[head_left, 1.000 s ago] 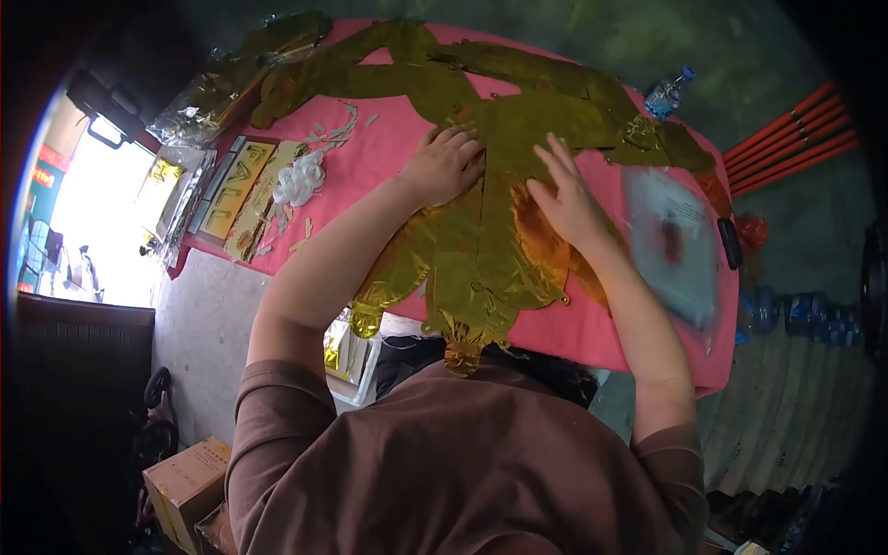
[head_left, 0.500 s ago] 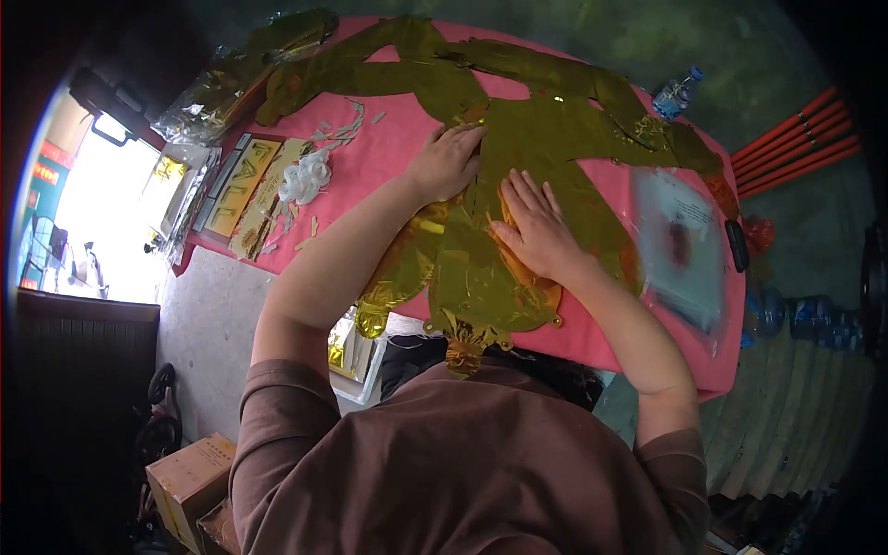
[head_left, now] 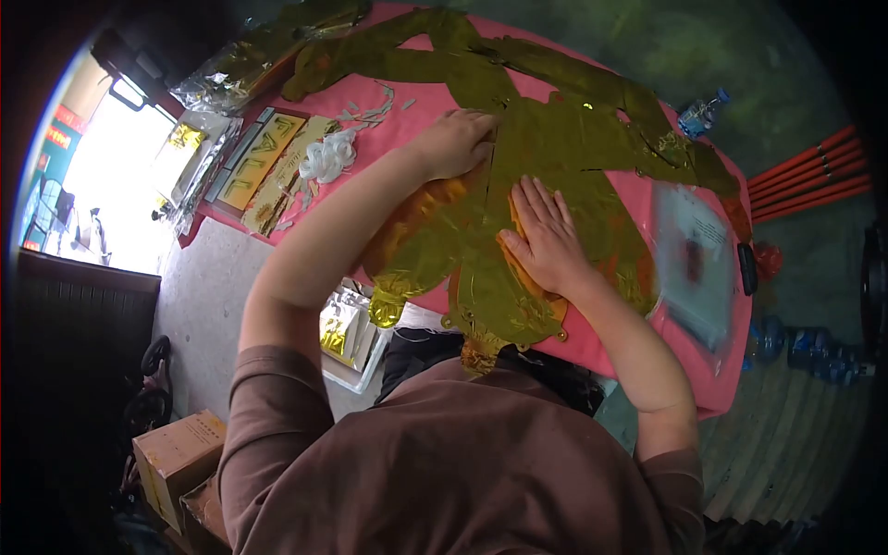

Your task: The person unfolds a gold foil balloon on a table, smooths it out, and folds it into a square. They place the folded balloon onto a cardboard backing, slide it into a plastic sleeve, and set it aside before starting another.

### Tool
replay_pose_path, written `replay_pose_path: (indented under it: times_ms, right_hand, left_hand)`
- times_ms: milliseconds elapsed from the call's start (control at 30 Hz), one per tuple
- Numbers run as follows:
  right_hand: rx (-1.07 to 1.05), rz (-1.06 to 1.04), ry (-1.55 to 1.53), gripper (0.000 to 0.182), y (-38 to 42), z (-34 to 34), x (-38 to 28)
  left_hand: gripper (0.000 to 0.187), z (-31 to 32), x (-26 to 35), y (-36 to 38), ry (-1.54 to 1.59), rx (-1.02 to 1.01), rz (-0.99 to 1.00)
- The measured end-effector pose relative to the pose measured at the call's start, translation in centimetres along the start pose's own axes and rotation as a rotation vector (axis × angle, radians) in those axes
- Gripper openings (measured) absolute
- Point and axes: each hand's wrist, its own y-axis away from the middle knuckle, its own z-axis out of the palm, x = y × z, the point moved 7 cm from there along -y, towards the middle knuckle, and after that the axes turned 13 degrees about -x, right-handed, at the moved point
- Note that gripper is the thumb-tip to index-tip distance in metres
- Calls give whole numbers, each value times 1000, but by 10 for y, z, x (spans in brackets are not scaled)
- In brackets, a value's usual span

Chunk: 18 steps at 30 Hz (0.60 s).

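Note:
Large flat sheets of gold foil [head_left: 555, 139] lie across a pink-covered table [head_left: 370, 106]. My left hand [head_left: 455, 143] rests on the foil left of its middle, fingers bent and pointing right; whether it grips the foil there is unclear. My right hand [head_left: 548, 236] lies flat on the foil to the right, fingers stretched and slightly apart, holding nothing. Orange reflections show on the foil beside both hands. A crumpled foil tail [head_left: 481, 350] hangs at the table's near edge, close to my body.
On the left are a white ribbon bundle [head_left: 327, 155], packaged cards [head_left: 264, 162] and plastic-wrapped packs. A clear plastic bag [head_left: 694, 264] and a black object [head_left: 746, 269] lie right. A bottle [head_left: 703, 114] stands beyond; cardboard boxes [head_left: 180, 458] sit lower left.
My left hand has bent its fingers and shifted slightly on the foil. My right hand stays flat on it. The whole view has shifted a little.

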Motion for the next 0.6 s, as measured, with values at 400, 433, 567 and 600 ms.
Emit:
replay_pose_path:
  times_ms: [400, 433, 567, 600]
  right_hand:
    - [-106, 7, -45, 68, -5, -7, -1]
    - [-106, 24, -51, 69, -6, -8, -3]
    - [-104, 55, -50, 70, -13, -5, -11]
    - [-110, 56, -53, 70, -13, -4, -12]
  left_hand:
    - [31, 2, 25, 51, -2, 19, 259]
    - [31, 3, 26, 51, -18, 1, 242]
    - [31, 4, 26, 49, -21, -15, 240]
    - [31, 4, 26, 49, -31, -12, 234]
